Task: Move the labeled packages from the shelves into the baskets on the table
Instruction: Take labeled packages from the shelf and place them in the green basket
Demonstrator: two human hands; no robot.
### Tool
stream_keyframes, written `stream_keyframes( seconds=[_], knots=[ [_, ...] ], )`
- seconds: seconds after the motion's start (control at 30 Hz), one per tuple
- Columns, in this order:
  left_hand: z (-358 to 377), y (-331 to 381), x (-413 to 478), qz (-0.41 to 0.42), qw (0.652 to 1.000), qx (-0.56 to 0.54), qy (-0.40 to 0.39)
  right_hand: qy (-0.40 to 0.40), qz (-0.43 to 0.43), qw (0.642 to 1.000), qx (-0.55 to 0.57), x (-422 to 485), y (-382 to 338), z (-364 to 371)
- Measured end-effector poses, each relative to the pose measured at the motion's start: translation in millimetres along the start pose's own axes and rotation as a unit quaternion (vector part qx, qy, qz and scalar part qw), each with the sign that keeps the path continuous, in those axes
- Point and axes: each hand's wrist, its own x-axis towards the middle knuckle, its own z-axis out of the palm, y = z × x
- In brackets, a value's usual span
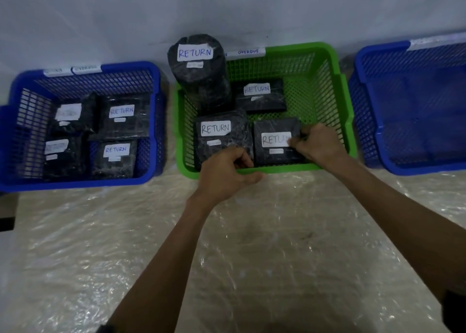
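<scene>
Step in hand, by judgement: seating a package in the green basket (349, 110). Shelves out of view.

Right hand (320, 143): fingers (301, 137) curled round the right edge of the near-right package (274, 127), covering the end of its RETURN label. Package flat in the near right corner, on the basket floor or nearly so; contact underneath not discernible.

Left hand (227, 173): fingers curled over the front rim into the basket, thumb along the rim outside, apparently steadying the basket. Touching the near-left package (222, 143) or not: cannot tell.

Also in the green basket: tall roll (199, 77) upright at back left, flat package (259, 100) behind. Four more packages in the left blue basket (83, 182). Right blue basket (363, 105) alongside, contents not made out.

To do it well:
- Lower flat, label up, into the gap between near-left package and right wall, with no overlap onto the flat package behind.
- Slide fingers out sideways toward the wall, not upward, to avoid dragging the wrap or lifting the label.
- Hold the rim until release: light basket, film-covered counter (252, 231), likely to slide.
- Check label legible before leaving.
</scene>
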Motion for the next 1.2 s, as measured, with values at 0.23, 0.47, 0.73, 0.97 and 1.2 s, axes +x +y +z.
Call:
stream_keyframes(
  seconds=[0.23, 0.47, 0.73, 0.97, 1.2],
  knots=[
    [0, 1, 1, -0.012, 1.0, 0.001, -0.004, -0.006, -0.016, 1.0, 0.0, -2, 0, -1],
    [0, 2, 1, -0.015, 1.0, 0.012, 0.0, -0.021, -0.026, 0.999, -0.013, 0, 1, 1],
    [2, 0, 1, -0.011, 1.0, 0.004, 0.004, 0.051, 0.0, 0.999, -0.008, -3, 0, 8],
    [2, -1, 0, -0.007, 1.0, 0.008, 0.004, 0.083, -0.04, 0.996, 0.009, -9, 2, 8],
    [2, 0, -2, 0.009, 1.0, 0.021, 0.014, 0.154, -0.071, 0.983, 0.071, -13, 3, 9]
  ],
)
